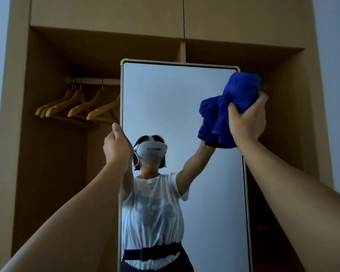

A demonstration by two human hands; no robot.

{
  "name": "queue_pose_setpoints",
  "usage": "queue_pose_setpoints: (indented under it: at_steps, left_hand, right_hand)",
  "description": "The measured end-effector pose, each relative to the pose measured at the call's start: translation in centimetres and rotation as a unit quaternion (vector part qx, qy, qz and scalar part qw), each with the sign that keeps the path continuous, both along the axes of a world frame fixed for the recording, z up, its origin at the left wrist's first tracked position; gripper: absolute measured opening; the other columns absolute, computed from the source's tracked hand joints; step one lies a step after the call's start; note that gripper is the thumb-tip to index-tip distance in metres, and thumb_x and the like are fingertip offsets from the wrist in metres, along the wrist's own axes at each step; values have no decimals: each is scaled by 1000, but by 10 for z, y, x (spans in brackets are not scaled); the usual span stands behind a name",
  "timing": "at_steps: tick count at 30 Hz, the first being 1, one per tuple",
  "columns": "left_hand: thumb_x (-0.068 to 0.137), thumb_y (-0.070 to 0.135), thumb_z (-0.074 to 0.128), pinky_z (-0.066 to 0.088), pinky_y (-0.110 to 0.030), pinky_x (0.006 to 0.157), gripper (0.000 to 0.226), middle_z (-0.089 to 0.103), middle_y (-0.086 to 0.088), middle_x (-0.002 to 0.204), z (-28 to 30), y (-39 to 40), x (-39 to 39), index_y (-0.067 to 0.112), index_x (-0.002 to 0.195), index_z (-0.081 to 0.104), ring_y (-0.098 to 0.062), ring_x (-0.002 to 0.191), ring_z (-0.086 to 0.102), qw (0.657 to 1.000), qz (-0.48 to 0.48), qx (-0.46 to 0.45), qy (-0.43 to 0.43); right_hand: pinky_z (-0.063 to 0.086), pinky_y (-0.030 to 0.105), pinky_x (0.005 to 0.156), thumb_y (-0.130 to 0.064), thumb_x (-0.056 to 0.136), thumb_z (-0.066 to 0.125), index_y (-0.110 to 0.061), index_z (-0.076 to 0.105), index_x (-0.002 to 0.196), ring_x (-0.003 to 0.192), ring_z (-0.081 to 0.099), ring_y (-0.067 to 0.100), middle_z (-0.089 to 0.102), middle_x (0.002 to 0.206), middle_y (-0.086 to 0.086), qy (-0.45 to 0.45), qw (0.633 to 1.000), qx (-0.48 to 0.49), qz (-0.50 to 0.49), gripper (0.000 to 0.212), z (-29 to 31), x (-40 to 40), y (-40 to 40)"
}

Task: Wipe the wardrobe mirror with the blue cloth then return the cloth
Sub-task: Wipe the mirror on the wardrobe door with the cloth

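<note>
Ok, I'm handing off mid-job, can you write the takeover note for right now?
Left hand: grip on the mirror frame's left edge, steadying it.
Right hand: grips the bunched blue cloth against the mirror's upper right corner.
Done: cloth picked up and at the glass; how much is already wiped cannot be told.
Left: wipe the rest of the mirror, then return the cloth.

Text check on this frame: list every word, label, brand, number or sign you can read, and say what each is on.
No readable text anywhere.
Shirt reflected in the mirror: faint grey print, too blurred to read as words.
Headset in the reflection: no visible logo.
Blue cloth in the right hand, hangers and wardrobe: plain, no labels.
</note>
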State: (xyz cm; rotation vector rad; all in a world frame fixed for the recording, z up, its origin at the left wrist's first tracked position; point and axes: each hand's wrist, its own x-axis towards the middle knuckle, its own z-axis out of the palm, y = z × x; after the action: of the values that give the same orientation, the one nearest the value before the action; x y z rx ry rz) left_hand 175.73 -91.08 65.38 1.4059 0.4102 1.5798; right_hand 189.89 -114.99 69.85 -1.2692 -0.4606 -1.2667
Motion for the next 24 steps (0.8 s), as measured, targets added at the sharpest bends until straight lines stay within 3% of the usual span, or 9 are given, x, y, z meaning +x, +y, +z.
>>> queue_pose_setpoints:
  at_steps: [3,5,11,16,21,24]
  left_hand:
    - [99,50,23,40,-34,76,51,53,4,72,-5,-6,4,20,68,51,-22,80,54,999,37,2,36]
    - [99,52,21,45,-37,78,52,52,3,71,-6,-6,6,23,65,48,-24,80,55,997,66,2,45]
    - [98,53,22,45,-39,81,53,55,1,75,-6,-1,10,18,78,57,-24,84,56,995,93,-20,39]
    - [99,52,21,42,-36,78,54,56,-1,82,-5,-1,13,17,86,60,-22,83,53,993,110,-21,45]
    - [98,54,20,47,-41,82,55,57,-1,77,-5,3,13,20,73,55,-25,83,58,993,99,-31,52]
    - [98,52,20,44,-38,79,53,56,-2,80,-4,2,10,19,78,56,-25,83,54,992,108,-31,62]
  right_hand:
    - [45,27,85,-34,84,63,-13,41,136,111,57,18,57,127,1,-28,999,-13,-30,61,27,-9,9]
    - [43,27,90,-35,85,63,-16,38,141,118,53,17,52,134,0,-40,997,-27,-63,64,46,-14,16]
    - [40,34,96,-42,88,58,-15,30,146,124,41,23,40,139,7,-6,988,-57,-141,70,104,-23,27]
    - [41,36,97,-33,92,58,-16,17,151,126,46,23,42,144,4,-6,993,-84,-79,73,135,-32,32]
    - [40,40,95,-27,96,51,-24,28,147,120,49,26,48,138,6,-52,970,-175,-163,56,147,-47,59]
    - [33,42,99,-29,97,47,-25,36,142,121,47,30,51,134,8,-60,948,-249,-191,46,161,-56,76]
